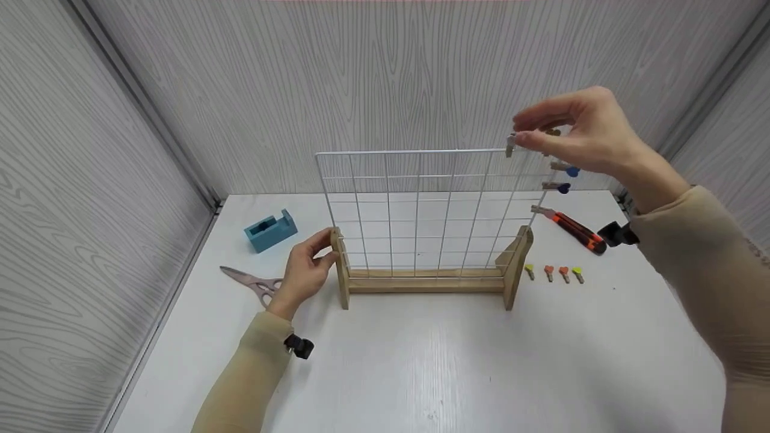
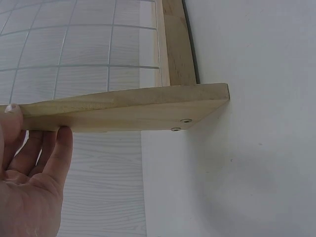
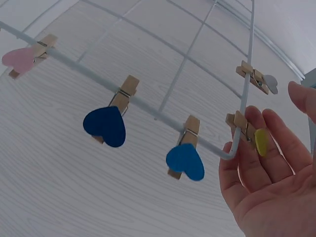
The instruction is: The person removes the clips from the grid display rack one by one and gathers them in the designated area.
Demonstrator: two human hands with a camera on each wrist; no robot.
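Observation:
A white wire grid (image 1: 417, 200) stands upright in a wooden stand (image 1: 427, 284). My left hand (image 1: 305, 269) grips the edge of the stand's left side board (image 2: 123, 106), thumb and fingers on it. Up at the grid's top right corner is my right hand (image 1: 586, 135), its thumb and fingers apart around the clips. On the top wire there sit a mini clothespin with a white heart (image 3: 270, 84) and one with a yellow heart (image 3: 260, 142). Down the right side wire are clothespins with a light blue heart (image 3: 185, 162), a dark blue heart (image 3: 105, 126) and a pink heart (image 3: 19, 60).
Several heart clothespins (image 1: 564, 274) lie in a row right of the stand, below an orange and black utility knife (image 1: 577, 231). On the left are a blue tape dispenser (image 1: 271, 231) and scissors (image 1: 249, 281). Wood-grain walls (image 1: 385, 72) enclose the white table (image 1: 409, 361).

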